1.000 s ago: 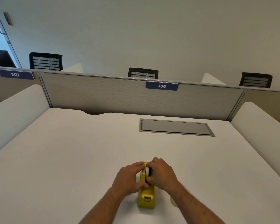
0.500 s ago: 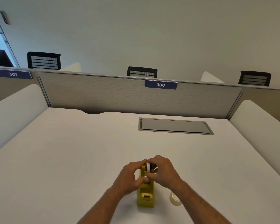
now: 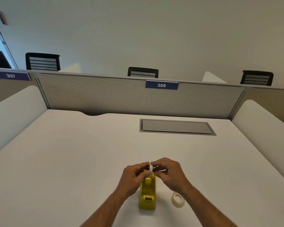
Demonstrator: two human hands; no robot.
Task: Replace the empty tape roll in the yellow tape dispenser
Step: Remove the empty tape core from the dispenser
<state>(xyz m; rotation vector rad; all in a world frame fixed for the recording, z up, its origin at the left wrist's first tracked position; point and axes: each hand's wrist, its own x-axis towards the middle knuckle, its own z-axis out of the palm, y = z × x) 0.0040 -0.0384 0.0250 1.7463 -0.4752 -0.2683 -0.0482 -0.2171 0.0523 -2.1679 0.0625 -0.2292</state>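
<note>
A yellow tape dispenser (image 3: 147, 194) stands on the white desk (image 3: 72, 161), its cutter end toward me. Just above its far end, my left hand (image 3: 133, 176) and my right hand (image 3: 168, 172) meet and pinch a small white empty roll (image 3: 150, 167) on a black hub between their fingertips. The roll is lifted clear of the dispenser's cradle. A fresh roll of clear tape (image 3: 177, 199) lies flat on the desk to the right of the dispenser, beside my right forearm.
A grey cable hatch (image 3: 175, 126) is set into the desk farther back. A fabric divider (image 3: 121, 97) labelled 306 closes the far edge. White side panels (image 3: 15, 115) flank the desk, and black chairs stand behind the divider.
Both hands rose from the dispenser's cradle, lifting the white roll and hub out of it. The fresh roll on the desk came into view as my right arm shifted.
</note>
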